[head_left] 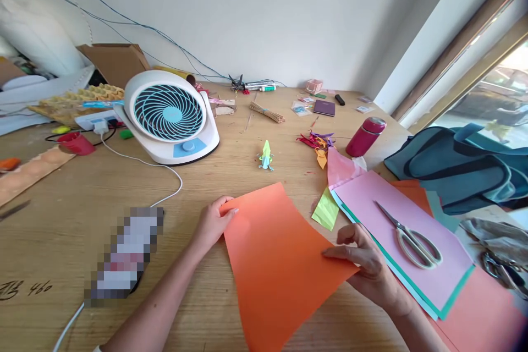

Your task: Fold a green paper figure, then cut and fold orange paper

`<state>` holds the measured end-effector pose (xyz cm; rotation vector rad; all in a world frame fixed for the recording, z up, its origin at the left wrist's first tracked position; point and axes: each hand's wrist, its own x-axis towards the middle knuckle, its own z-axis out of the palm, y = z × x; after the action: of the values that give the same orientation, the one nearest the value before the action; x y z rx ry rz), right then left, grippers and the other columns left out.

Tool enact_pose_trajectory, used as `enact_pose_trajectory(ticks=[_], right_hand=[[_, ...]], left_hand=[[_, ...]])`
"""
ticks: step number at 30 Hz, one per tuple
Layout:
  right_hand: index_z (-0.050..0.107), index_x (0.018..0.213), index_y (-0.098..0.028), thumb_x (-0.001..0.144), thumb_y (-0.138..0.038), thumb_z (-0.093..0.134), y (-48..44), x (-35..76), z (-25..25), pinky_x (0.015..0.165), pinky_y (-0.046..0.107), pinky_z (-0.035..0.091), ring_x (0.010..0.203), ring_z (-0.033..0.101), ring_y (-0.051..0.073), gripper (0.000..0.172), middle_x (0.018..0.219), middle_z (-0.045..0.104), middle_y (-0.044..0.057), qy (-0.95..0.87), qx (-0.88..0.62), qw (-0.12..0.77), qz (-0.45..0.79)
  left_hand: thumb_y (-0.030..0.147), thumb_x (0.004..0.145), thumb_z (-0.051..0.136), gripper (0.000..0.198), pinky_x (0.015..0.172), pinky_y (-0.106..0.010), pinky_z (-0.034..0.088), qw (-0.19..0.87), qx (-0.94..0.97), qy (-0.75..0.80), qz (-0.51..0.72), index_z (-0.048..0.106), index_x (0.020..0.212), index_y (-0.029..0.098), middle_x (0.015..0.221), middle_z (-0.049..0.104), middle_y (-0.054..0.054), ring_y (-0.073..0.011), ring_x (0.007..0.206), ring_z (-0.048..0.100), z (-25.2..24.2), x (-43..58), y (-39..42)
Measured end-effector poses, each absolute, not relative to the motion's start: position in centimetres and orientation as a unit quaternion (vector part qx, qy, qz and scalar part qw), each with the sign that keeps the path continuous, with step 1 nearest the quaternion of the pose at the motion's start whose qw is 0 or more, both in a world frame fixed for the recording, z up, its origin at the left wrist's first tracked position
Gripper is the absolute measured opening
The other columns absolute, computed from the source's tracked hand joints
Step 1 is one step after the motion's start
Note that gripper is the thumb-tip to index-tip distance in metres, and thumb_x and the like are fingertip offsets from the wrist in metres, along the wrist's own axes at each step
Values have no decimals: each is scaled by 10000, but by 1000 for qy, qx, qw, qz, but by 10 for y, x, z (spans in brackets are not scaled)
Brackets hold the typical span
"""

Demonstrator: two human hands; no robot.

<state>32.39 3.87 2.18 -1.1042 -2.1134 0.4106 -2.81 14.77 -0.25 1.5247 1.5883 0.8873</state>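
Note:
A sheet of orange paper [280, 264] is held up over the wooden table between my two hands, its surface slightly bowed. My left hand [216, 223] pinches it near the upper left corner, thumb on top. At the right edge, close to the lower right corner, my right hand [363, 261] grips the sheet with thumb and fingers. Just beyond the paper stands a small green and blue folded paper figure [266, 157]. A piece of yellow-green paper [326, 209] lies near my right hand.
Scissors [412, 239] rest on a stack of coloured paper [379, 198] at the right. Behind are a magenta bottle [365, 137], a blue bag [445, 159] and coloured paper scraps [317, 143]. At left stand a white fan [171, 115] and a blurred phone [127, 256] with a cable.

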Motion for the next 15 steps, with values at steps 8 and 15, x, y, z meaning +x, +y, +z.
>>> enact_pose_trajectory(ticks=[8,15], right_hand=[[656,1050,-249,948,-192,560,42,295,19,1028,434,394,867,666,177,152,946,724,37,-872,-359,249,221],[691,1027,-234,978,-193,470,30,266,10,766,322,496,812,659,187,230,886,728,71,-810,-414,336,245]], left_hand=[[268,806,600,341,1064,-391,386,288,664,585,367,653,1142,245,1231,661,-75,-263,1185,563,-1,-16,148],[345,912,542,258,1065,-375,417,317,739,475,358,727,1077,272,1204,693,-68,-251,1168,597,25,-22,116]])
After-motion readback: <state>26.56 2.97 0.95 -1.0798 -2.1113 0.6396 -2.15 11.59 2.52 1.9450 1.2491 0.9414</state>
